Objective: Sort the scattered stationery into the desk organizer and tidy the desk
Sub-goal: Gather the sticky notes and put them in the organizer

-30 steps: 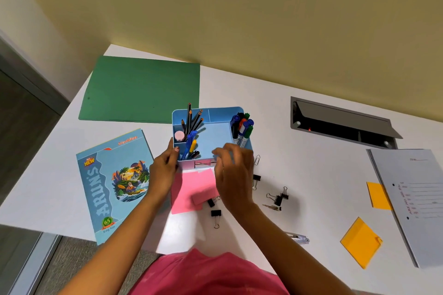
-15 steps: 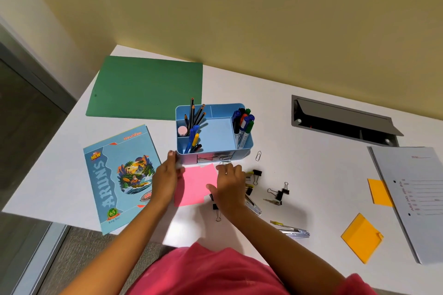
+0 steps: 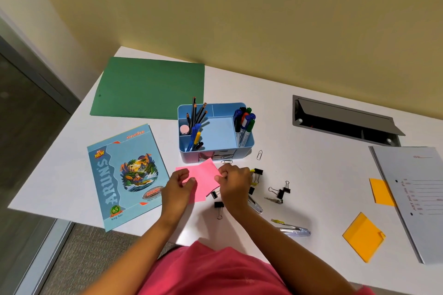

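A light blue desk organizer (image 3: pixel 215 148) stands mid-desk with pencils, pens and markers in its side compartments. In front of it I hold a pink sticky-note pad (image 3: pixel 203 178) between both hands. My left hand (image 3: pixel 178 190) pinches its left edge and my right hand (image 3: pixel 236 185) pinches its right edge. Black binder clips (image 3: pixel 279 190) and paper clips (image 3: pixel 259 154) lie scattered to the right of my right hand. One binder clip (image 3: pixel 218 207) lies just below the pad.
A blue notebook (image 3: pixel 125 175) lies at the left and a green folder (image 3: pixel 151 91) behind it. Two orange sticky pads (image 3: pixel 363 237), a grey file (image 3: pixel 417 196), a silver stapler (image 3: pixel 293 231) and a cable hatch (image 3: pixel 342 118) sit to the right.
Both hands came back from the organizer's front towards me. They now hold the pink pad lifted and turned, where before it lay flat on the desk.
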A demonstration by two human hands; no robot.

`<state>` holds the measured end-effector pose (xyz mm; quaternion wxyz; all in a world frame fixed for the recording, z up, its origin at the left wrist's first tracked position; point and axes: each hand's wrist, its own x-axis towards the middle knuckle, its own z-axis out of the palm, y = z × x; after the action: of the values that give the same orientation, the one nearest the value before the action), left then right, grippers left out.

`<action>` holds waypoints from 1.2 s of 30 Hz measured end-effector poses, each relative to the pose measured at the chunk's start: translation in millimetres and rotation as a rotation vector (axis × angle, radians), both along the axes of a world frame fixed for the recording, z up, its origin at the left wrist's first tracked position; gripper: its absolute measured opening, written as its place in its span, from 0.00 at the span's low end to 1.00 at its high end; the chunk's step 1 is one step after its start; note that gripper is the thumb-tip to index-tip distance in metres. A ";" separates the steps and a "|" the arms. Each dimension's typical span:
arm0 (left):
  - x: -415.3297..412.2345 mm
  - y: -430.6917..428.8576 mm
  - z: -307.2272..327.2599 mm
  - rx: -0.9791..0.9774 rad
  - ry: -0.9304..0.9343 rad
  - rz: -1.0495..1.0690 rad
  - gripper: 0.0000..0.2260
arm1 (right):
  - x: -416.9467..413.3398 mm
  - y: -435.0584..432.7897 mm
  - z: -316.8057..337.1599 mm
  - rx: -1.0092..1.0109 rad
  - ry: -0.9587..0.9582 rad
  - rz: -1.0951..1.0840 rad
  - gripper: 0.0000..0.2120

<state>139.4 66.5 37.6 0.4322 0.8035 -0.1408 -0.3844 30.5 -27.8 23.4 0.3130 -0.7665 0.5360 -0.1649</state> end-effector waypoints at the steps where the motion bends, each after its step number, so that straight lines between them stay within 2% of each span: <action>1: -0.7 0.9 2.1 -0.026 0.028 0.006 0.17 | -1.8 0.8 5.1 0.022 -0.066 -0.026 0.03; 3: -1.9 2.9 4.4 -0.092 0.097 0.001 0.15 | -5.4 0.6 13.7 0.077 -0.162 -0.059 0.04; 5: -6.1 2.2 12.9 -0.166 0.144 -0.025 0.06 | -9.3 -0.4 21.2 0.099 -0.209 -0.073 0.05; 6: -9.2 0.6 17.3 -0.206 0.145 -0.025 0.05 | -11.1 -0.4 25.1 0.104 -0.221 -0.078 0.05; 11: -21.8 -7.7 41.5 -0.361 0.138 0.020 0.14 | -13.8 0.2 48.7 0.092 -0.303 -0.065 0.02; 13: -22.6 -9.5 50.0 -0.382 0.059 -0.008 0.13 | -12.1 1.1 57.6 0.070 -0.347 -0.055 0.08; 15: -21.5 -10.2 56.2 -0.410 -0.016 -0.035 0.12 | -9.6 1.5 64.1 0.065 -0.375 -0.050 0.09; 19: -22.4 -11.0 69.4 -0.473 0.034 0.019 0.19 | -6.2 0.7 75.8 0.070 -0.410 -0.018 0.07; 23: -19.8 -13.1 81.9 -0.526 -0.173 -0.054 0.11 | -3.7 -7.3 89.3 0.072 -0.451 -0.004 0.03; 27: -6.5 -28.1 88.7 -0.572 -0.271 0.013 0.08 | 4.2 -27.8 114.6 -0.093 -0.507 0.114 0.05; 31: 15.8 -43.1 95.3 -0.609 -0.291 0.120 0.09 | 17.6 -65.2 141.6 -0.179 -0.590 0.092 0.08; 36: 28.4 -40.5 82.5 -0.550 -0.350 0.185 0.08 | 41.3 -135.4 145.4 -0.457 -0.307 0.178 0.09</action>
<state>167.8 26.0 120.1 0.6351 0.7200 -0.2379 -0.1472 71.8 -163.1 168.9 0.2229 -0.8273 0.3617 -0.3675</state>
